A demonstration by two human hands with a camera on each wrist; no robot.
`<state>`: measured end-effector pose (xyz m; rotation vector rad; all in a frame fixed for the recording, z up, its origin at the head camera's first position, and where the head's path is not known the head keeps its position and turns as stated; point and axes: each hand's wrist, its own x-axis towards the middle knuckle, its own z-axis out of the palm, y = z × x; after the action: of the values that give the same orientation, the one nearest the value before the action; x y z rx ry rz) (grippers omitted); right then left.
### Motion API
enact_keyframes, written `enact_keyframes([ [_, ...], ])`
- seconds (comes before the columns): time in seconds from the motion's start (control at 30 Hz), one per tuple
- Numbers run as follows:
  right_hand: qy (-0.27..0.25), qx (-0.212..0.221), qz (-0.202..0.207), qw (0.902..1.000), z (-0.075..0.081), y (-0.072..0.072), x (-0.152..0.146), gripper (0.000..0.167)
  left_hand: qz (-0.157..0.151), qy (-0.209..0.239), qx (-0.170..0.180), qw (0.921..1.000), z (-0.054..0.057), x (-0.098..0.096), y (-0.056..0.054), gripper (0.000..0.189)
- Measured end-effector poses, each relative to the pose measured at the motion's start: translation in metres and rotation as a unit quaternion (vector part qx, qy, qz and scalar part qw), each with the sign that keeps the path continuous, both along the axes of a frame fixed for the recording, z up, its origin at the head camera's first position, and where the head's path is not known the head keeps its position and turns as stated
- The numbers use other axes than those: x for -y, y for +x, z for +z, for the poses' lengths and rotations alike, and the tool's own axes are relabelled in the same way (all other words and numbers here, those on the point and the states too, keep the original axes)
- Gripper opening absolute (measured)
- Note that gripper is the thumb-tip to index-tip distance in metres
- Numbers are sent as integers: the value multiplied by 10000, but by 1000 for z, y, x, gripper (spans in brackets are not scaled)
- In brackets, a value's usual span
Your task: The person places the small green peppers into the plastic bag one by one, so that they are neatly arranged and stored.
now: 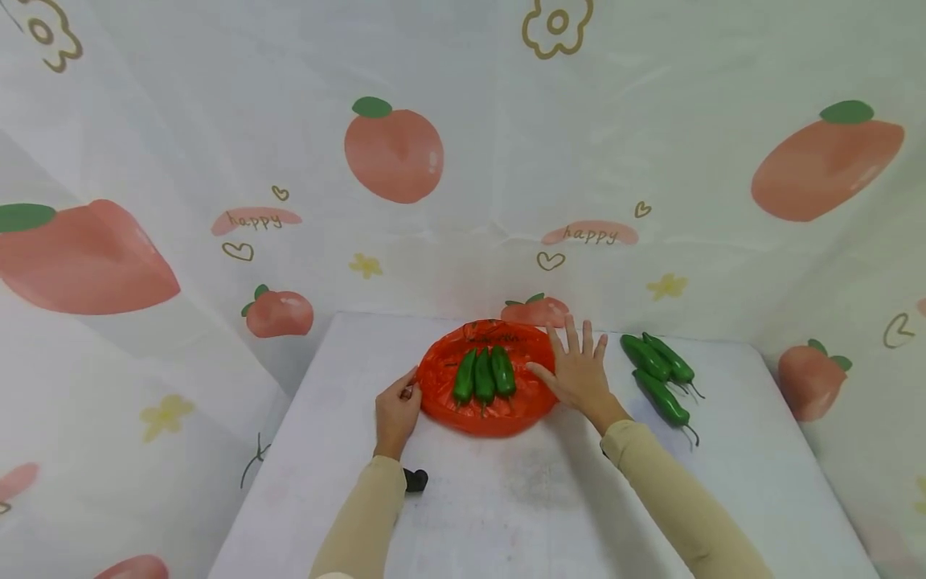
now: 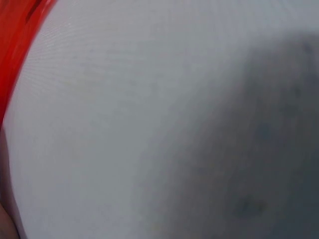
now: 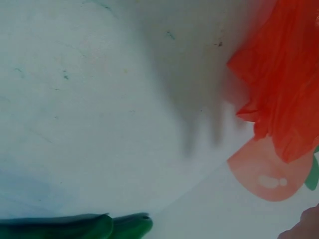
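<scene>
A round dish wrapped in crinkled red plastic (image 1: 470, 425), with dark writing on it, lies toward the back of the white table. Three green chili peppers (image 1: 484, 376) lie side by side on it, stems toward me. At the dish's left edge my left hand (image 1: 397, 412) pinches the red rim between thumb and curled fingers. My right hand (image 1: 579, 378) is spread wide at the right edge, fingers straight, thumb over the red plastic; whether it touches is unclear. In the right wrist view, loose folds of red plastic (image 3: 286, 74) hang at the upper right.
To the right of the dish, three more green peppers (image 1: 660, 398) lie on the table (image 1: 521, 515). A small black object (image 1: 415, 481) shows beside the left sleeve. White cloth printed with fruit (image 1: 394, 157) hangs behind and at both sides.
</scene>
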<state>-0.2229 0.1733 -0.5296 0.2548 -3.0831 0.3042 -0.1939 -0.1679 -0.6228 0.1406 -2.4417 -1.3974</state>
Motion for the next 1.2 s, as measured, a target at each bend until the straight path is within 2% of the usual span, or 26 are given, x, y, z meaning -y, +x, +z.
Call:
enact_keyframes([
  [0.13, 3, 41, -79, 10000, -3, 2, -5, 95, -11, 60, -28, 10000, 0, 0, -1, 35],
  [0.27, 30, 127, -122, 9998, -7, 5, -11, 95, 48, 2, -168, 9998, -4, 0, -2, 35],
  [0.5, 91, 73, -274, 9996, -14, 9, -24, 92, 59, -26, -284, 9996, -7, 2, -1, 36],
  [0.67, -112, 107, -320, 9994, -21, 8, -32, 92, 109, -101, -229, 9996, -3, 4, 0, 36],
  [0.87, -203, 150, -467, 9986, -28, 9, -42, 94, 84, -121, 61, 9999, 0, 6, 1, 36],
  [0.97, -235, 237, -525, 9981, -26, 10, -48, 93, 88, -120, 134, 9998, -1, 5, 0, 36],
  [1.2, -158, 382, -696, 9967, -21, 10, -62, 92, 47, 12, -72, 10000, -1, -1, -2, 36],
])
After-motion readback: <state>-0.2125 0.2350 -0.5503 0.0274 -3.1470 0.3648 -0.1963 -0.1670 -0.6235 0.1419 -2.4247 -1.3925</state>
